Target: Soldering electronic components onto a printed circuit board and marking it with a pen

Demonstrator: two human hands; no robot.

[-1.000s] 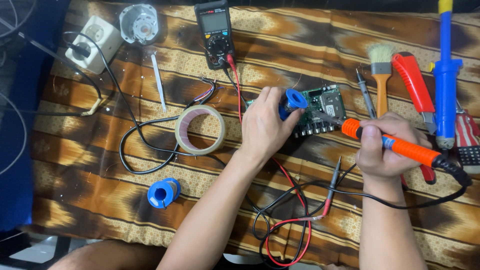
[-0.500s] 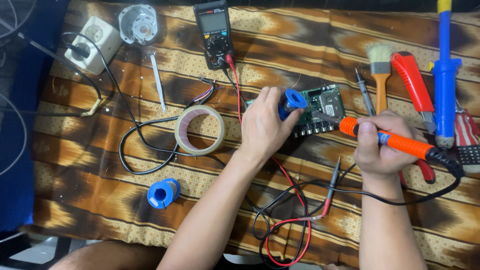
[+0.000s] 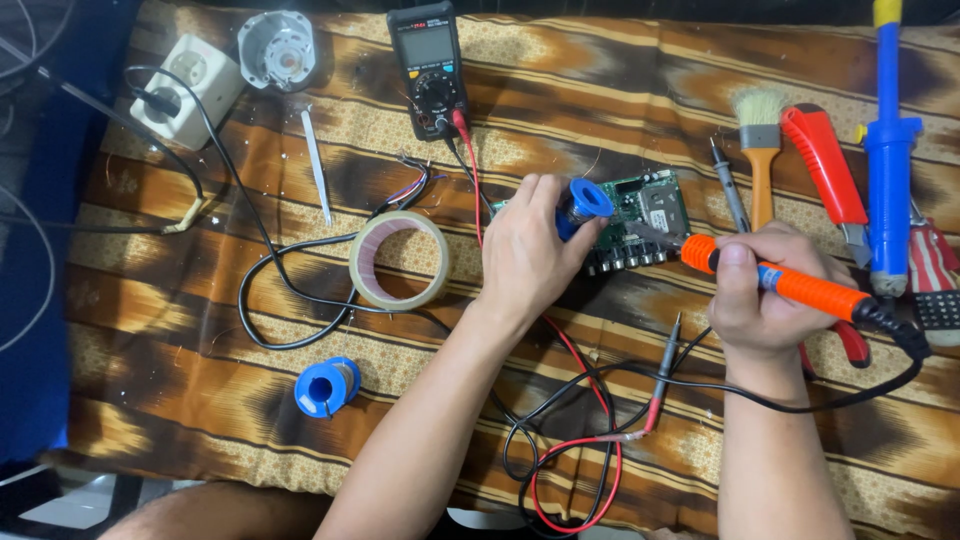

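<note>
Left hand (image 3: pixel 525 262) clamped around a blue solder spool (image 3: pixel 583 205), fingers curled over its top edge, holding it right at the left end of the green circuit board (image 3: pixel 645 222). Right hand (image 3: pixel 760 295) wrapped tight round an orange soldering iron (image 3: pixel 790 285), pen-style, metal tip poking left past the fingertips and down onto the board, just beside the spool. Board itself sitting on the brown patterned cloth (image 3: pixel 600 110), squeezed between both sets of fingers. Black cord trailing off the iron's back end, looping away behind the right wrist.

Further out from the left fingers: roll of tape (image 3: pixel 398 260) just past the thumb side, second blue spool (image 3: pixel 327 386) lower down near the forearm, black multimeter (image 3: pixel 431 68) up above with red and black leads running under the wrist. Beyond the right knuckles: small brush (image 3: pixel 760 140), red-handled cutter (image 3: pixel 825 170), blue desoldering pump (image 3: pixel 888 150). Tweezers (image 3: pixel 317 165) and a white socket (image 3: pixel 188 88) way off left.
</note>
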